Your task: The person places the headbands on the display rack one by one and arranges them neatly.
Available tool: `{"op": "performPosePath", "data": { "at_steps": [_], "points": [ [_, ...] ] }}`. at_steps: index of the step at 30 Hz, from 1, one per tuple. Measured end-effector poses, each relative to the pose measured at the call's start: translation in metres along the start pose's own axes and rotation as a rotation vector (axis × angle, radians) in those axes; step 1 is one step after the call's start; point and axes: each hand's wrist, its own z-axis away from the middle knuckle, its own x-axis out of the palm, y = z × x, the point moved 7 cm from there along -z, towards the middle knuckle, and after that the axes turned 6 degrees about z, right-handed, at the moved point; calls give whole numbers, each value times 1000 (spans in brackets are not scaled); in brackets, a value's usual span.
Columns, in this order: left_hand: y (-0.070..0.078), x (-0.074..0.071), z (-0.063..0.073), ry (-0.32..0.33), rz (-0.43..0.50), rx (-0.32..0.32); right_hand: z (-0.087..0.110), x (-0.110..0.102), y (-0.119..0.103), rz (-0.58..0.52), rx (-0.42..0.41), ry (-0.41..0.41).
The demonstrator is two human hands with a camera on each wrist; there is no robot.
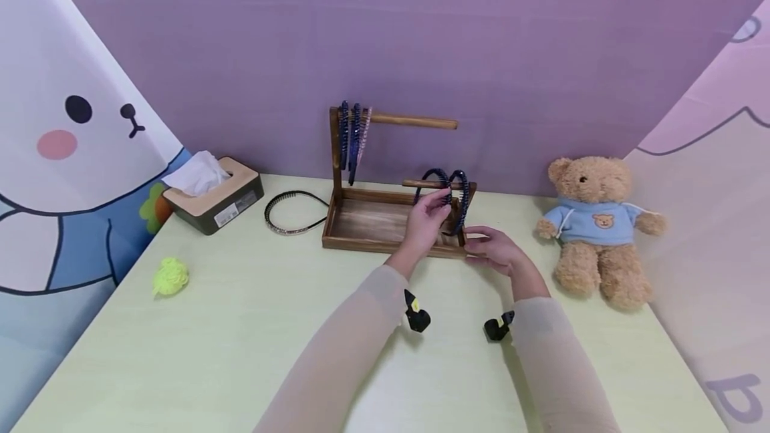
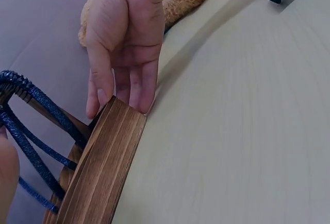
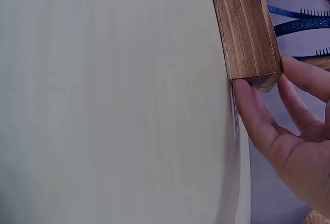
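Note:
A wooden headband rack [image 1: 385,246] stands at the back of the table, a tray base with a tall bar and a short bar. Two dark blue glittery headbands hang over the short bar, one left [image 1: 433,171] and one right [image 1: 464,200]. My left hand [image 1: 424,222] pinches the left one near the bar; its fingertips are partly hidden. My right hand [image 1: 498,249] grips the rack's front right corner, thumb above and fingers at the end face in the right wrist view. From the tall bar [image 1: 415,121] hang two dark headbands [image 1: 344,135] and a pink one [image 1: 364,133].
A dark headband [image 1: 278,224] with teeth lies left of the rack, touching or nearly touching it. Farther left are a tissue box [image 1: 216,196] and a yellow-green mesh puff [image 1: 171,276]. A teddy bear [image 1: 595,222] in a blue top sits at the right, against the wall.

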Motion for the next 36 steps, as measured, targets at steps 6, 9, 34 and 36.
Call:
{"op": "performPosePath", "data": {
  "at_steps": [6, 9, 34, 36],
  "points": [
    [-3, 3, -3, -23, 17, -35, -3, 6, -1, -10, 3, -13],
    [-4, 3, -4, -31, 16, -38, -4, 7, -1, -14, 11, -11],
    [73, -138, 29, -40, -316, 70, -1, 1, 1, -8, -5, -14],
    [79, -160, 29, 23, -330, 57, -1, 0, 1, 4, -7, -13]
  ]
}}
